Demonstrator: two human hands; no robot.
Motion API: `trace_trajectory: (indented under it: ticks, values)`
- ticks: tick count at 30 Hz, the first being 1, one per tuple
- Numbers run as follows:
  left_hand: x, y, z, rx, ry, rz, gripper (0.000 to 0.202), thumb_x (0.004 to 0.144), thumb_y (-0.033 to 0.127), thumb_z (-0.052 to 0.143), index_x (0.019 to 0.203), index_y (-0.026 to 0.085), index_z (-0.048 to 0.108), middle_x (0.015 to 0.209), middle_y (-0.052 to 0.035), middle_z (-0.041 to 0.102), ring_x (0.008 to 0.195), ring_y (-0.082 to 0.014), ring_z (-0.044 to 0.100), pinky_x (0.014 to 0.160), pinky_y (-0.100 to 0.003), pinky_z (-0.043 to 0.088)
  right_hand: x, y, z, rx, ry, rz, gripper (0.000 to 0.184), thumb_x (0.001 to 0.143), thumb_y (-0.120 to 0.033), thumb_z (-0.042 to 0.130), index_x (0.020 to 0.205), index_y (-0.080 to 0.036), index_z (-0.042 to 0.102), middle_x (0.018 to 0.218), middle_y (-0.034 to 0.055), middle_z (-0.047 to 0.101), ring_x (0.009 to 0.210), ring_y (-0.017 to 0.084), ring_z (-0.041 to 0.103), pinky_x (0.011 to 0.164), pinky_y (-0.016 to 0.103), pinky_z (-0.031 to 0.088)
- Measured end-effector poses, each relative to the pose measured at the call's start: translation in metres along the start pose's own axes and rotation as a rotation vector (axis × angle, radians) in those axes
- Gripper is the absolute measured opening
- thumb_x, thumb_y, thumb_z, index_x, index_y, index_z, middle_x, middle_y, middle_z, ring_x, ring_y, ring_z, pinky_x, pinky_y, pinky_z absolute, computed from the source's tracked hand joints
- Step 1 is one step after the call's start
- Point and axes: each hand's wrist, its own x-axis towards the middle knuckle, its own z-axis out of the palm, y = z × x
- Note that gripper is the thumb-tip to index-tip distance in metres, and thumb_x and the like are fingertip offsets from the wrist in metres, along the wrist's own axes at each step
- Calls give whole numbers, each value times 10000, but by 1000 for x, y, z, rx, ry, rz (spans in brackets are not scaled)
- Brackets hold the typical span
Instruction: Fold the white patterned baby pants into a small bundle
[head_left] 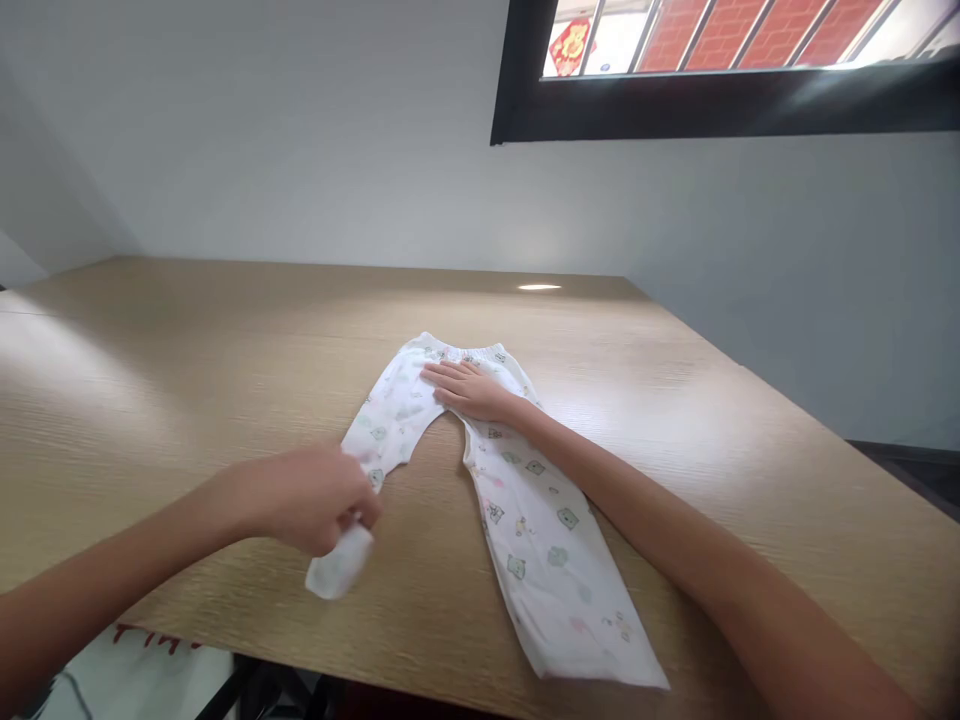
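Observation:
A small pair of white printed baby trousers (540, 520) lies spread on the wooden table (187, 380), waistband away from me and legs toward me. My right hand (469, 388) lies flat with fingers stretched out on the crotch area just below the waistband. My left hand (319, 497) is closed in a pinch on the lower part of the left trouser leg (337, 570), whose cuff end looks lifted and blurred.
A grey wall stands behind the table, with a dark-framed window (720, 60) at upper right. The table's near edge (300, 650) runs below my arms, and a white sheet with red marks (142, 670) shows beneath it.

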Motion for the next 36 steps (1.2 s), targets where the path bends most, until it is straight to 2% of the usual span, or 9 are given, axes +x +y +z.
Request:
trace_trajectory:
  ticks: [4,6,12,16,20,27,30,33,36]
  values:
    - [-20,-13,-10,-129,-229,-164,440,577,21,381,741,302,678,714,57,657,580,-143,557,493,-229,330,-3,4,-3,-1,1,22,418,937,-366,255,1345,-294,310,1414,-22,253,1295,227,190,1045,468,145]
    - [-12,-25,-19,-134,-151,-168,458,627,31,367,792,323,679,776,63,663,643,-139,575,542,-226,358,-2,1,-7,31,19,13,397,929,-338,278,1311,-279,370,1384,-12,319,1273,220,244,1035,456,186]
    - [67,-69,-23,-3,391,-80,368,876,288,306,1176,256,516,1207,-5,532,1033,-163,501,835,-262,386,21,-12,-11,52,117,-79,392,938,-260,211,1225,-193,469,1276,49,462,1187,212,377,1017,471,207]
    - [95,-101,9,60,398,-76,482,917,429,205,1351,239,292,1417,-26,269,1260,-195,275,1024,-339,230,35,-3,5,-81,85,-70,438,945,-307,221,1309,-110,363,1348,107,368,1239,261,300,996,470,244]
    - [82,-129,33,48,403,-154,514,927,458,67,1395,264,153,1459,-13,133,1321,-210,125,1062,-403,110,36,7,15,-120,68,-75,438,953,-327,208,1353,-174,300,1392,55,302,1272,240,245,1026,456,205]
    - [74,-151,23,151,411,-231,517,922,487,136,1387,265,188,1439,-42,207,1299,-213,193,1042,-390,163,29,-1,3,-83,-8,-95,422,957,-324,203,1370,-263,262,1414,-36,248,1298,239,172,1047,477,149]
    - [76,-142,7,293,501,-292,491,912,457,261,1350,237,294,1399,-63,298,1254,-239,275,1018,-401,207,29,-3,2,-74,-12,-86,415,958,-320,208,1369,-290,255,1414,-53,240,1300,236,163,1049,489,128]
    - [65,-101,-7,380,546,-392,417,886,375,347,1207,141,475,1249,-127,473,1118,-268,430,913,-385,340,29,-2,4,-64,-8,-88,410,960,-347,204,1362,-301,271,1411,-55,250,1297,237,174,1048,489,128]
    - [44,-39,-10,247,311,-436,388,871,355,310,873,124,621,844,-113,634,748,-239,584,643,-336,442,29,0,4,-44,3,-91,406,959,-375,200,1353,-322,280,1404,-65,266,1294,237,185,1048,487,128]
